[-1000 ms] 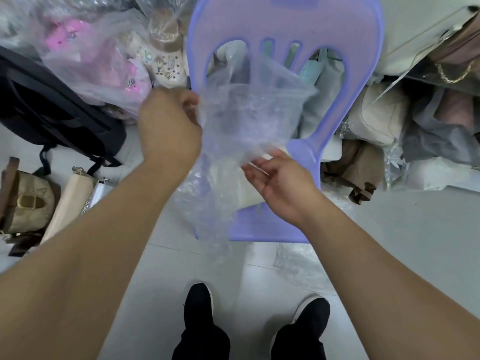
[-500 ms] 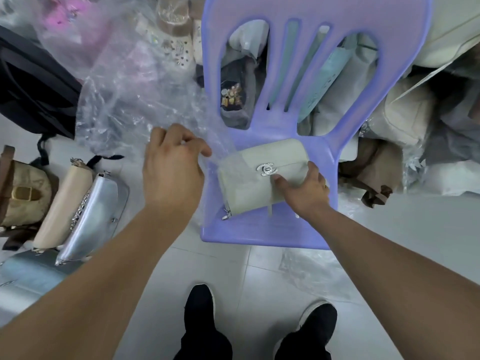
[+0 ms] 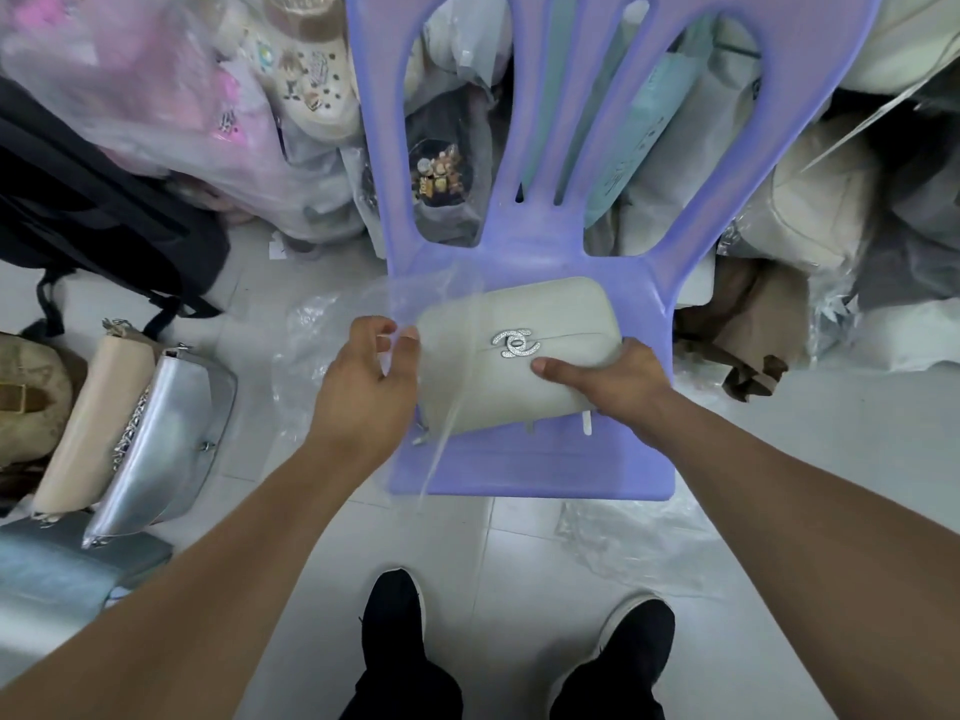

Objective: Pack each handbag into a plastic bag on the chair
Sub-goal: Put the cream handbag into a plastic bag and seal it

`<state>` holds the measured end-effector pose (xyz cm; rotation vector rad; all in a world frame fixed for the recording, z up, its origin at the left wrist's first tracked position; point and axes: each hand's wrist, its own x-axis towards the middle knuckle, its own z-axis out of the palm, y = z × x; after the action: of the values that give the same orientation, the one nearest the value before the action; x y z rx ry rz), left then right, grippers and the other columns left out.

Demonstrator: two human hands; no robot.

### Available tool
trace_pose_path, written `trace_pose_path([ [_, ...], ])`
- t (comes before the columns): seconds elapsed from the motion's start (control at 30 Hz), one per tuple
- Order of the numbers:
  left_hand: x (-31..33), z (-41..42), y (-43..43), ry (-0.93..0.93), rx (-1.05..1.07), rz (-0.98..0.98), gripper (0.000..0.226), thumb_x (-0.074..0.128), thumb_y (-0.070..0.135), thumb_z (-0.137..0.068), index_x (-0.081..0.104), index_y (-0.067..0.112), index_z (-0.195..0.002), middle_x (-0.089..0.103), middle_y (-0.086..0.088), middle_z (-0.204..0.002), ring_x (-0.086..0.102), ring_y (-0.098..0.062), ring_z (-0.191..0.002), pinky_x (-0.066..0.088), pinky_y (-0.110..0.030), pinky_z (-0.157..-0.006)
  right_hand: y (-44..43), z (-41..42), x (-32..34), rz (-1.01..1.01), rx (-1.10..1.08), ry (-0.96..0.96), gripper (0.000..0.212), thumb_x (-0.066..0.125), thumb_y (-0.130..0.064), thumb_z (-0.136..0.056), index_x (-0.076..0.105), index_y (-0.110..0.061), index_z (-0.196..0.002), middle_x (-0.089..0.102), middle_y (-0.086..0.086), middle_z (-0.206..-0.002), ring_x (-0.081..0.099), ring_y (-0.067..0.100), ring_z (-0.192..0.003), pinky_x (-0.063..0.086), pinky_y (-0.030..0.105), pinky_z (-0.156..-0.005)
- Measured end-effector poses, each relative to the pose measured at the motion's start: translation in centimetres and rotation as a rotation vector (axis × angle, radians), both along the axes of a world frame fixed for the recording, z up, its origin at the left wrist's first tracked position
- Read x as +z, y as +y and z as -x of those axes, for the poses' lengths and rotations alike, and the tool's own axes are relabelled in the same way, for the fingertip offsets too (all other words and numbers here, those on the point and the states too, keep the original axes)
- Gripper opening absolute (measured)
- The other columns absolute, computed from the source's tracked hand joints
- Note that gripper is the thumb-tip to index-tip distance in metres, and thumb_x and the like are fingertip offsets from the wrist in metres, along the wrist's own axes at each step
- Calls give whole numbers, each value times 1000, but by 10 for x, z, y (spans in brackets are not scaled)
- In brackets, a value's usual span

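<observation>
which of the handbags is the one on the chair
The pale grey-green handbag with the silver clasp, held by both hands on the purple chair. The silver and cream ones lie on the floor.

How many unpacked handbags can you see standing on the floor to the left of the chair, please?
3: a tan buckled handbag at the frame's edge, a cream handbag beside it, then a silver handbag nearest the chair. Others may be hidden out of frame.

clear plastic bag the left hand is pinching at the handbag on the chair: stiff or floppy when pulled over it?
Probably floppy: the plastic bag drapes and wrinkles where the left hand pinches it. Likely very light, since a pinch of the fingers holds it up. It may cling or snag on the handbag, which the right hand steadies on the chair.
</observation>
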<state>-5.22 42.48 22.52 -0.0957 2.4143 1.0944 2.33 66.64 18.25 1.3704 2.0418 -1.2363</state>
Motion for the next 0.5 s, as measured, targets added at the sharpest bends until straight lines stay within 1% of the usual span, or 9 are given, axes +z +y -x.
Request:
trace_pose_path([
  [0.07,-3,-4,3,-63,-40,-46,49,53,61,-92,39,34,-130,51,6,-132,57,-16,-110,42,-33,-91,1,-3,5,74,-56,61,97,95,-68,-44,54,-20,-117,65,-6,-114,67,14,-99,62,41,-78],
  [0.1,-6,-6,5,-59,-74,-29,55,59,64,-87,36,37,-130,49,6,-131,54,-15,-115,43,-34,-94,1,-5,8,108,-71,78,89,95,-62,-52,53,-18,-116,64,-6,-112,67,13,-95,61,38,-74],
  [0.13,-10,-8,6,-36,-105,-2,56,64,61,-85,38,37,-128,50,5,-129,53,-14,-116,42,-32,-95,1,-6,12,134,-81,89,84,94,-59,-57,53,-18,-116,63,-6,-112,66,12,-94,59,35,-71],
  [0.2,-18,-8,9,3,-102,40,41,64,48,-91,47,32,-124,59,5,-122,58,-15,-115,42,-28,-91,1,-8,13,172,-103,92,82,93,-58,-59,52,-17,-117,64,-4,-113,66,12,-95,59,35,-73],
  [0.27,-20,-9,11,-21,-35,33,30,64,39,-94,54,27,-119,66,5,-111,62,-18,-109,45,-27,-86,-2,-10,14,212,-132,96,83,95,-57,-58,54,-18,-119,66,-4,-114,69,15,-97,63,43,-80],
  [0.33,-18,-11,13,-30,-66,38,33,68,39,-92,56,28,-120,65,6,-105,63,-16,-101,48,-28,-85,-4,-13,14,256,-163,134,79,96,-53,-58,60,-20,-119,72,-5,-112,73,16,-96,64,42,-81],
  [0.4,-17,-14,12,-24,-140,83,33,71,39,-90,60,29,-118,62,8,-99,62,-13,-92,48,-25,-82,-6,-17,16,293,-211,201,66,96,-47,-61,68,-23,-115,77,-6,-108,75,14,-94,63,36,-77],
  [0.47,-16,-16,10,16,-176,165,12,68,28,-93,66,27,-105,62,8,-86,60,-15,-82,41,-15,-68,-3,-24,16,312,-294,255,59,97,-44,-61,73,-24,-111,79,-7,-105,76,14,-95,62,35,-81],
  [0.5,-15,-17,7,55,-176,209,4,64,22,-95,67,25,-95,63,6,-80,59,-18,-78,38,-14,-61,-1,-28,16,329,-344,284,62,98,-44,-58,73,-24,-111,79,-7,-105,76,15,-97,62,38,-84],
])
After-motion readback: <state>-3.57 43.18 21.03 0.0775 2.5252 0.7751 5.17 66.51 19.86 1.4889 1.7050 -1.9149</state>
